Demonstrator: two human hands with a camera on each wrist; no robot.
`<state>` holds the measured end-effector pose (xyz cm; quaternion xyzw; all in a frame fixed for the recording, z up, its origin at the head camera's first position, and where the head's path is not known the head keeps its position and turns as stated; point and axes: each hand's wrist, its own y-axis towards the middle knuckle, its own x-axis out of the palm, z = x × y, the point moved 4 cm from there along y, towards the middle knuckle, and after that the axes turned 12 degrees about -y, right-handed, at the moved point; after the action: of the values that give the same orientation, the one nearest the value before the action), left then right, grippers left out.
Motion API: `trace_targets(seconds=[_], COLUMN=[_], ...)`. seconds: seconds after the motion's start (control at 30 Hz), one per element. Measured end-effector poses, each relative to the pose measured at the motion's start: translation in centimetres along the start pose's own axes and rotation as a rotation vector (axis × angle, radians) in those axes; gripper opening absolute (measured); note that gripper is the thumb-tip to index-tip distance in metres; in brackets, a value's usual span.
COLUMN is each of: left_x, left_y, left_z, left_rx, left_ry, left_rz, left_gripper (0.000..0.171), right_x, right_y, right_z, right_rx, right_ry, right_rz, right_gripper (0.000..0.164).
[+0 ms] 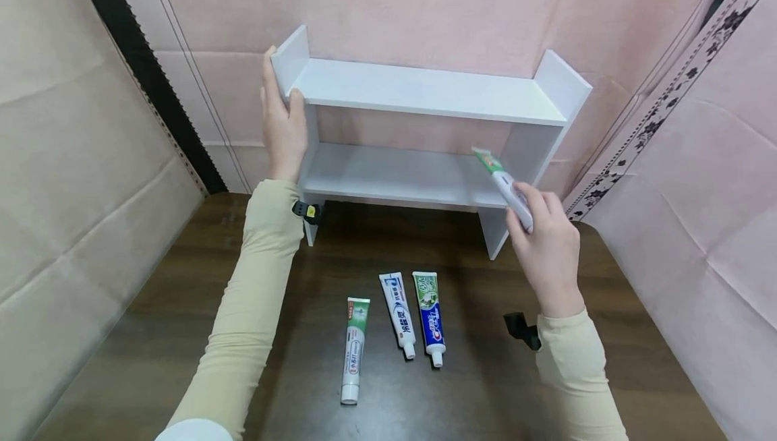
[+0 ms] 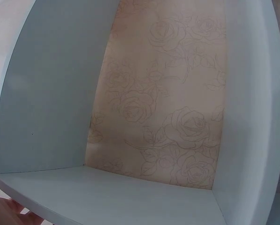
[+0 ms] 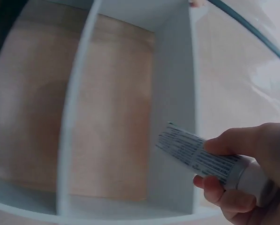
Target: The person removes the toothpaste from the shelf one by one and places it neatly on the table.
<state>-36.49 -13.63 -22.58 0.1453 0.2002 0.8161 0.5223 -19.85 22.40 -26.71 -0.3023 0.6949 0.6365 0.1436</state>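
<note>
A white two-tier shelf (image 1: 400, 171) stands at the back of the dark wooden table. My left hand (image 1: 284, 121) grips the upper part of its left side panel; in the left wrist view only a few fingers (image 2: 13, 211) show at the lower left corner. My right hand (image 1: 546, 245) holds a green-and-white toothpaste tube (image 1: 506, 188) by its cap end, its flat end pointing up and left in front of the lower tier's right part. In the right wrist view the printed side of this tube (image 3: 191, 150) shows between thumb and fingers.
Three toothpaste tubes lie on the table (image 1: 485, 394) before the shelf: a green-and-white one (image 1: 354, 353), a white-and-blue one (image 1: 398, 313) and a green-and-blue one (image 1: 429, 316). Pale cloth walls (image 1: 698, 225) enclose the table at both sides and behind.
</note>
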Motion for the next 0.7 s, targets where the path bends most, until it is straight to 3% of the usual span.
trace_targets(seconds=[0.2, 0.4, 0.7], left_x=[-0.2, -0.2, -0.1], left_y=[-0.1, -0.2, -0.2], left_z=[0.3, 0.3, 0.2], left_rx=[0.02, 0.036, 0.036], left_ry=[0.011, 0.009, 0.019], left_rz=[-0.001, 0.006, -0.001], left_gripper=[0.062, 0.061, 0.061], right_x=[2.0, 3.0, 3.2], right_y=[-2.8, -5.5, -8.1], right_z=[1.2, 2.3, 3.5], right_rx=[0.028, 0.111, 0.187], right_ry=[-0.005, -0.004, 0.011], right_rz=[-0.1, -0.22, -0.228], right_gripper=[0.034, 0.035, 0.034])
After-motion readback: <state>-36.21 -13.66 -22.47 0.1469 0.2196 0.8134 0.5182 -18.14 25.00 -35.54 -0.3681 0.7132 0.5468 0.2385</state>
